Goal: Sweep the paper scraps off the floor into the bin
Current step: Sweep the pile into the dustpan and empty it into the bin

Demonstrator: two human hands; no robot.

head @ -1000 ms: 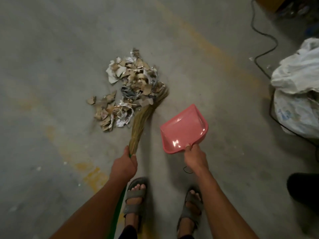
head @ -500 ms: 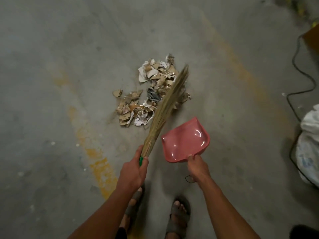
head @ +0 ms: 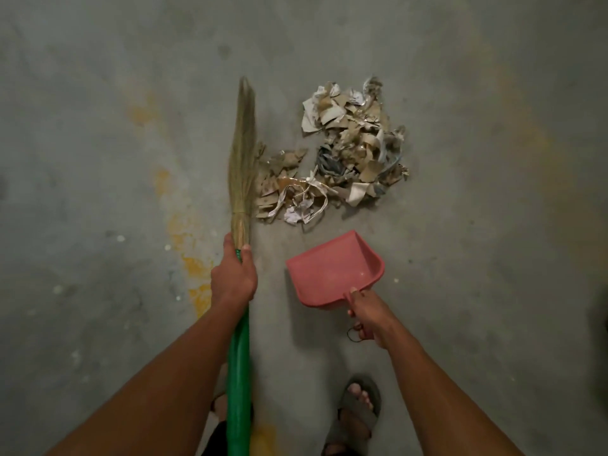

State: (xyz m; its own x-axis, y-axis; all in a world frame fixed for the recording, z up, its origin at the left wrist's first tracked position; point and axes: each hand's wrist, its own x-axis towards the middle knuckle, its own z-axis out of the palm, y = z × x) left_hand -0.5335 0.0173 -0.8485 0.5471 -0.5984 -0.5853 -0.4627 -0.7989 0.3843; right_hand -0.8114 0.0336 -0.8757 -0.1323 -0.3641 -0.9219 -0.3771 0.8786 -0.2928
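A heap of torn brown and white paper scraps (head: 342, 156) lies on the concrete floor ahead of me. My left hand (head: 234, 275) grips a grass broom (head: 242, 159) where its green handle meets the bristles. The bristles point straight away from me along the heap's left side and touch its nearest scraps. My right hand (head: 370, 315) grips the handle of a pink plastic dustpan (head: 330, 274). The pan's open mouth faces the heap, just short of it. No bin is in view.
The grey concrete floor (head: 477, 225) carries worn yellow paint marks (head: 194, 268) to the left of the broom. My sandalled feet (head: 357, 413) stand below the hands. A few small white specks dot the floor at the left.
The broom has swung from lying across the heap's right side to its left side, now pointing straight ahead. The dustpan has turned its mouth toward the scraps. The view has shifted, and the bags are out of frame.
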